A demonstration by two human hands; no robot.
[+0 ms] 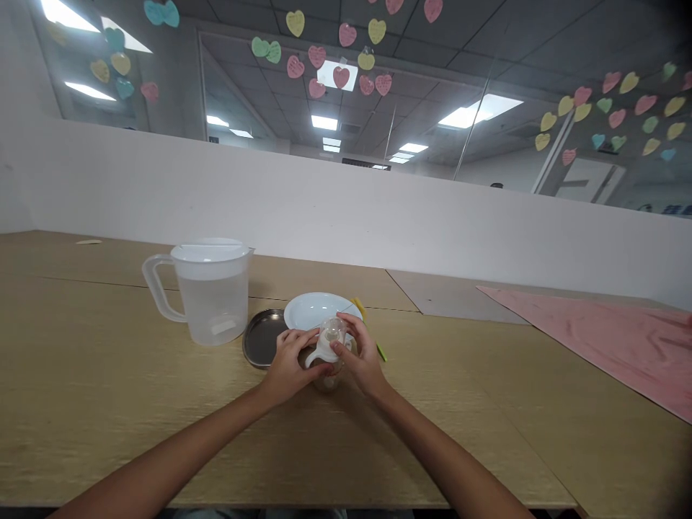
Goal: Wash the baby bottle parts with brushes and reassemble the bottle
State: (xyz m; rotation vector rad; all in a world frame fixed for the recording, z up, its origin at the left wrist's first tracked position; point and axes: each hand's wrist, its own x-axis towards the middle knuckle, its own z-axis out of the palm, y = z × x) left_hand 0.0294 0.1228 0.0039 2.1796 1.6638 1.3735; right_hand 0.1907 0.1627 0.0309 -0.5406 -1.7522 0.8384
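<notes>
The left grip point(289, 364) and right grip point(360, 353) close on a baby bottle point(327, 378) from either side, wrapping its white handle. Its long axis stands nearly upright, teat up, midway between them, a plastic jug point(208, 306) at 10 o'clock.

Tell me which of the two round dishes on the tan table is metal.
The dark steel dish, left of the round white plate; only it shows a bare metal rim.
</notes>
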